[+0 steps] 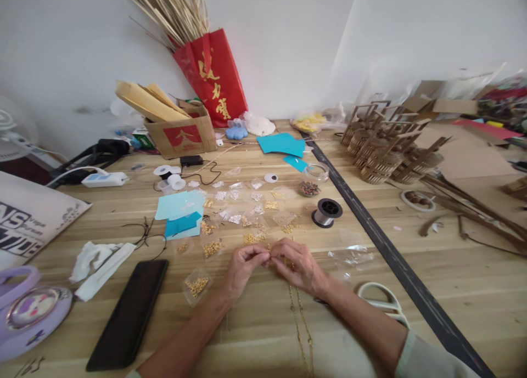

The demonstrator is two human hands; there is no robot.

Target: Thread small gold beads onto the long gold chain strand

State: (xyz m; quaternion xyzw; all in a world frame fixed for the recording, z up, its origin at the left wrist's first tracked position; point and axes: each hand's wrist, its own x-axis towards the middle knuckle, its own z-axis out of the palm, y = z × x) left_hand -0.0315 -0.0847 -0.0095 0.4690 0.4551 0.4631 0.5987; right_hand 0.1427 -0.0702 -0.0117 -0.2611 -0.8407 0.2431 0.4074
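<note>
My left hand (241, 266) and my right hand (297, 265) meet fingertip to fingertip over the wooden table (255, 334). Both pinch something tiny that I cannot make out. A thin gold chain (300, 326) trails from under my right hand toward me. Small clear bags of gold beads (212, 248) lie just beyond my hands, and one more bag (196, 285) sits left of my left wrist.
A black phone (129, 312) lies at the left front, white scissors (381, 301) by my right forearm. A thread spool (326, 211), a bead jar (309, 188), teal paper (181, 213), a cardboard box (181, 132) and wooden baskets (382, 147) stand farther back.
</note>
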